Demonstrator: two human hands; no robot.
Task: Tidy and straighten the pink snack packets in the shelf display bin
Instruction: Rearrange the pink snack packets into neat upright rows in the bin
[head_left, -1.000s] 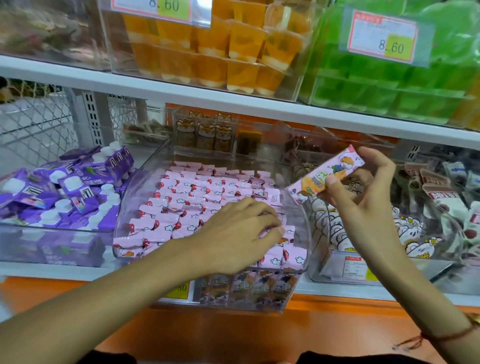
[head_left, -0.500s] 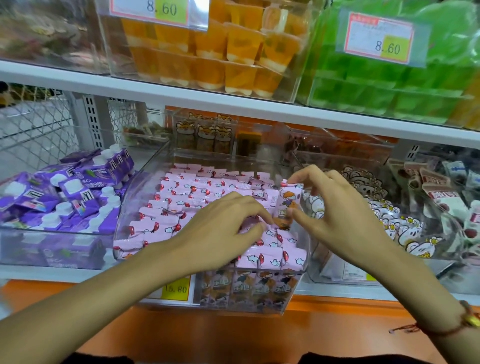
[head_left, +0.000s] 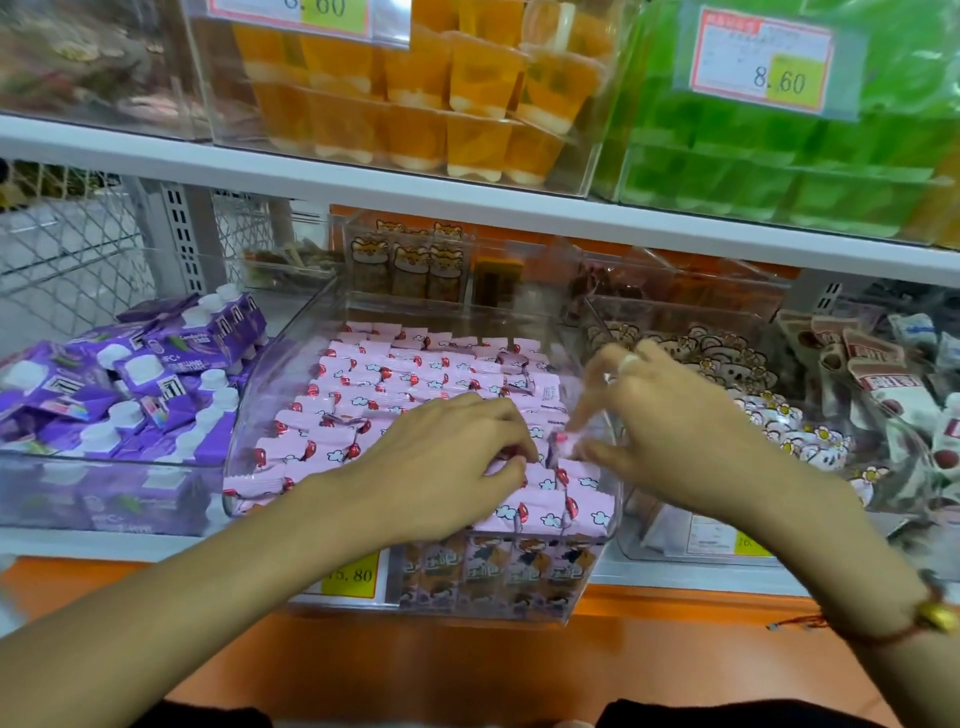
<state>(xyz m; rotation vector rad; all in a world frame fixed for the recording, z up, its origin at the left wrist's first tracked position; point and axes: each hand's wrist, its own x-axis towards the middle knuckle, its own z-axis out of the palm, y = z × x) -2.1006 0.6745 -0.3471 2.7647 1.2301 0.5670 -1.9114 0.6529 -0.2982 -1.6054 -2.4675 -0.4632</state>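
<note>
On middle shelf, clear display bin (head_left: 270, 410) holds pink snack packets (head_left: 395, 384) in rows. Left hand (head_left: 441, 467) lies palm-down on front packets, fingers curled, fingertips pressing into pile. Right hand (head_left: 670, 431) over bin's right front corner, blurred, grip pinching one packet (head_left: 566, 441). Purple pouches (head_left: 130, 384) fill neighbouring bin.

Both hands, left hand (head_left: 447, 467) and right hand (head_left: 670, 431), rest on pink packets (head_left: 395, 384).
</note>
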